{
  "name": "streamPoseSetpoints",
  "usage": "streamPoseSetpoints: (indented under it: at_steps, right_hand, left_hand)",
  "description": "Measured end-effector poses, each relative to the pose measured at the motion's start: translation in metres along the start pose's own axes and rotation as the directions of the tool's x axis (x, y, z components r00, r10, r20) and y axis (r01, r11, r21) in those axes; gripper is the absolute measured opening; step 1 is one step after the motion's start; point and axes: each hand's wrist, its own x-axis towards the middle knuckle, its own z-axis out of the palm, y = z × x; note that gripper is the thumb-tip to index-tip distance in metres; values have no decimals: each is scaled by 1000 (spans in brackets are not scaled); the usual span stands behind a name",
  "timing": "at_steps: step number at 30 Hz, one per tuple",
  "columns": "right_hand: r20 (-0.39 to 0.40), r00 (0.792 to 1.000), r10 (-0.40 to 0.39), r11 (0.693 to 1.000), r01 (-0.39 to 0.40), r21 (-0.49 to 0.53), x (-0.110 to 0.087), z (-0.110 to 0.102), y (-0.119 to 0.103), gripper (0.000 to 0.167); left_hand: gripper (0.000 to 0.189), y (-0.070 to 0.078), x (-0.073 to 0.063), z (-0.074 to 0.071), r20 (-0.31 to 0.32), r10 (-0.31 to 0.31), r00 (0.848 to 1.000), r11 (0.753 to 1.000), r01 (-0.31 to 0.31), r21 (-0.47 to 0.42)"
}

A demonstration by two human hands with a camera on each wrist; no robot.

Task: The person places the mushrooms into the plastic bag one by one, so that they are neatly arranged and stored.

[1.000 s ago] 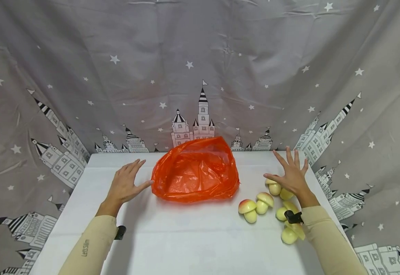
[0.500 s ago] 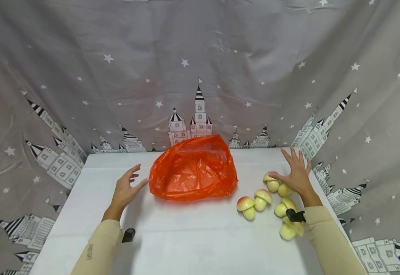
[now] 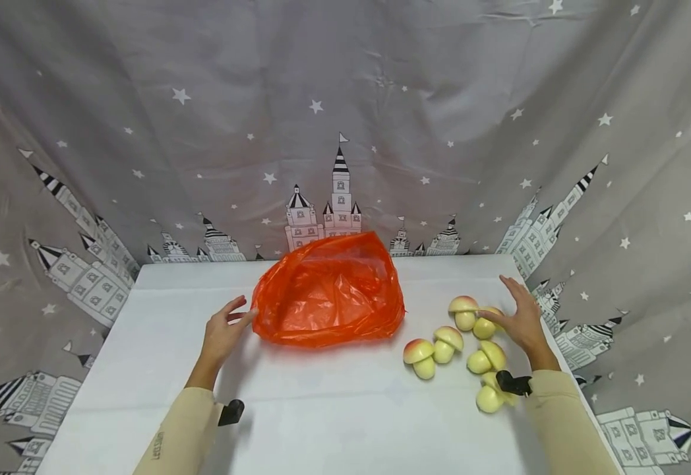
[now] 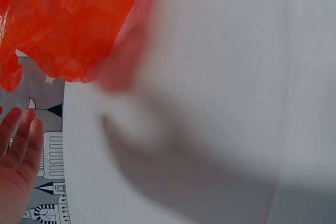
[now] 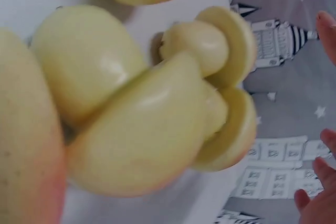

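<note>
Left hand (image 3: 222, 333): fingers relaxed and spread, gripping nothing, fingertips at or just beside the left edge of the orange plastic bag (image 3: 329, 290); actual contact cannot be told from the head view. The left wrist view shows only the fingers (image 4: 18, 140) straight and apart from the bag's crumpled edge (image 4: 63, 22).

Bag lies slumped on the white surface (image 3: 322, 409), mid-rear, its mouth sagging open toward the top. Judged: the hand sits at the rim because that is where the thin film can be caught and held open or steadied.

Right of the bag, well apart from it: a loose cluster of toy mushrooms (image 3: 434, 346), pale yellow stems, some caps blushed red, lying on their sides and touching one another.

Right hand (image 3: 520, 320): open, fingers extended, palm down, resting on or just over the far-right mushroom pair (image 3: 483, 326); nothing enclosed. Judged: it is placed to corral or pick from the pile nearest it. In the right wrist view the mushrooms (image 5: 157, 108) fill the frame, with only the fingertips (image 5: 325, 27) at the edge, beside them and not around them.
</note>
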Motion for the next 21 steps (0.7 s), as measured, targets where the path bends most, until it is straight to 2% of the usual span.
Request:
streamPoseSetpoints:
  at_steps: [7, 13, 17, 21]
  right_hand:
    - [60, 982, 177, 974, -183, 130, -4, 4, 14, 88]
    - [128, 951, 282, 941, -301, 158, -6, 5, 21, 86]
    - [184, 926, 330, 921, -358, 150, -7, 8, 25, 83]
    - [239, 907, 347, 909, -388, 152, -8, 11, 29, 78]
  left_hand:
    - [66, 2, 0, 1, 44, -63, 997, 996, 66, -64]
    - [60, 4, 0, 4, 11, -89, 996, 993, 89, -73]
    - [63, 5, -1, 7, -2, -109, 994, 988, 108, -107]
    - [64, 7, 0, 11, -6, -129, 992, 988, 128, -91]
